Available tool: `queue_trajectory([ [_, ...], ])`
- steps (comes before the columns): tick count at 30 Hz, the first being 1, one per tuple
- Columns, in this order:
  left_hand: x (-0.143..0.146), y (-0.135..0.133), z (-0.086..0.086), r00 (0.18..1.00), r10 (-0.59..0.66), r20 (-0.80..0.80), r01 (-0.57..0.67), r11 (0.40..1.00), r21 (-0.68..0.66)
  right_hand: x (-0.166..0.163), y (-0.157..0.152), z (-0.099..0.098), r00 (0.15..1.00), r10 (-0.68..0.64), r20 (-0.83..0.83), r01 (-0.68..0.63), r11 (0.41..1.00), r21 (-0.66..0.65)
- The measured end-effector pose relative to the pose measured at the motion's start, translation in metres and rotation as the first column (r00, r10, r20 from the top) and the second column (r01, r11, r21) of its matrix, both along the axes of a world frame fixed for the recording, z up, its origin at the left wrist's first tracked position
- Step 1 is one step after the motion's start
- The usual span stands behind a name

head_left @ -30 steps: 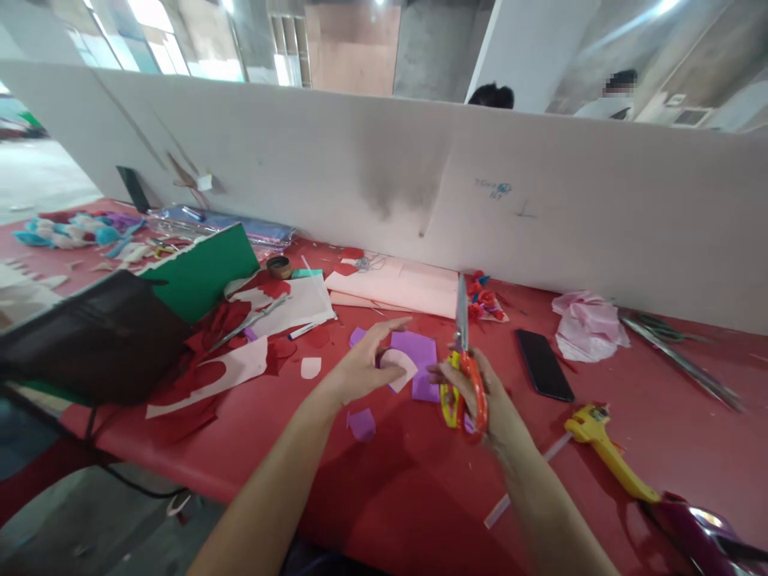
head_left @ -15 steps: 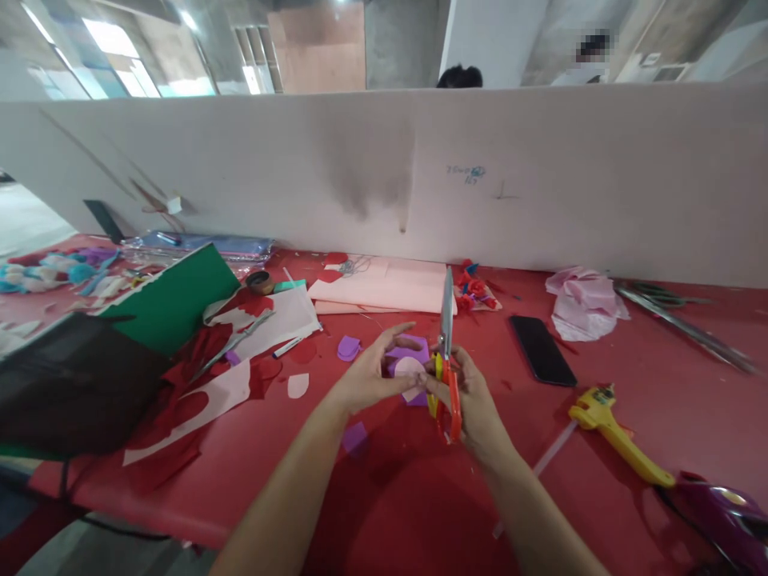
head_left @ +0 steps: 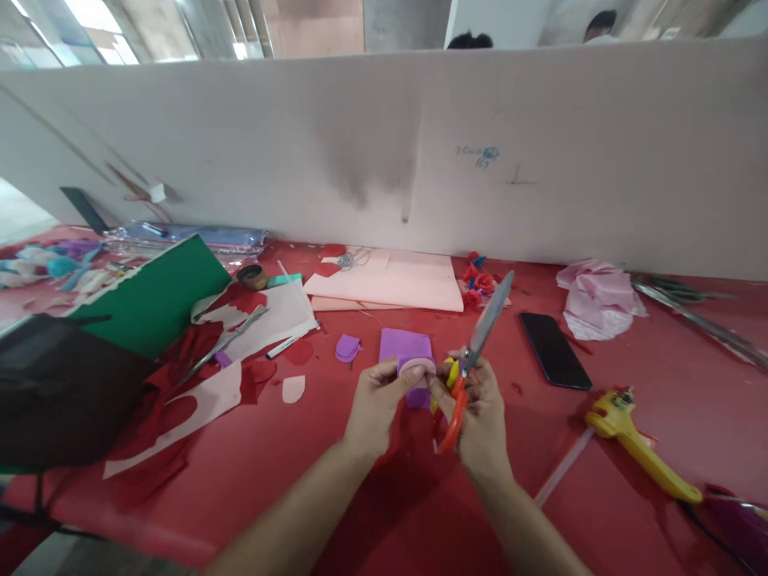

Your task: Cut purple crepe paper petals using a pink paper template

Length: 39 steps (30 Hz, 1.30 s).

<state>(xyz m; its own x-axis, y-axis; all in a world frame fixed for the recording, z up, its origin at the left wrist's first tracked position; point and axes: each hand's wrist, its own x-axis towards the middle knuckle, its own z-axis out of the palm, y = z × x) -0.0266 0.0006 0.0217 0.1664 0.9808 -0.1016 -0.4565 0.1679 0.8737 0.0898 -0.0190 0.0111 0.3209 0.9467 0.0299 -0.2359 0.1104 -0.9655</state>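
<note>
Pink, the rounded piece [head_left: 418, 366] is pinched in our left hand [head_left: 373, 404], at ten o'clock from our right hand [head_left: 483, 420], curled around scissors [head_left: 485, 330] aimed toward one o'clock.

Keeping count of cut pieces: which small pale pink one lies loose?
The small pink piece left of the left hand, on the red tabletop; the other pink piece is held between left hand and right hand.
</note>
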Motion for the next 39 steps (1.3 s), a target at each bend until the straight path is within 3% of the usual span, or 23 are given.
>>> queue_trajectory([
  [3, -0.004, 0.001, 0.002, 0.999, 0.036, -0.011, -0.036, 0.998, 0.055, 0.001, -0.001, 0.007, 0.998, 0.031, 0.048, -0.032, 0.999, 0.025],
  [7, -0.014, 0.012, 0.003, 0.982, 0.084, 0.171, -0.062, 0.99, -0.13, 0.013, -0.001, 0.017, 0.94, 0.145, 0.308, -0.163, 0.986, 0.034],
  [10, -0.024, 0.022, 0.003, 0.958, 0.119, 0.262, -0.061, 0.974, -0.22, 0.028, 0.0, 0.02, 0.799, 0.235, 0.554, -0.291, 0.956, 0.015],
  [13, -0.032, 0.027, 0.006, 0.946, 0.15, 0.288, -0.085, 0.97, -0.227, 0.037, 0.0, 0.017, 0.603, 0.241, 0.761, -0.301, 0.951, -0.063],
  [15, -0.034, 0.026, 0.009, 0.943, 0.169, 0.286, -0.106, 0.969, -0.223, 0.037, -0.001, 0.013, 0.484, 0.23, 0.844, -0.286, 0.953, -0.097],
  [18, -0.034, 0.023, 0.014, 0.951, 0.15, 0.271, -0.099, 0.977, -0.191, 0.03, -0.004, 0.009, 0.408, 0.23, 0.884, -0.314, 0.944, -0.1],
  [29, -0.032, 0.02, 0.015, 0.936, 0.181, 0.302, -0.145, 0.98, -0.14, 0.021, -0.006, 0.006, 0.391, 0.196, 0.899, -0.321, 0.945, -0.066],
  [39, -0.031, 0.019, 0.021, 0.941, 0.195, 0.277, -0.15, 0.973, -0.176, 0.019, -0.005, 0.01, 0.5, 0.274, 0.821, -0.337, 0.935, -0.107],
])
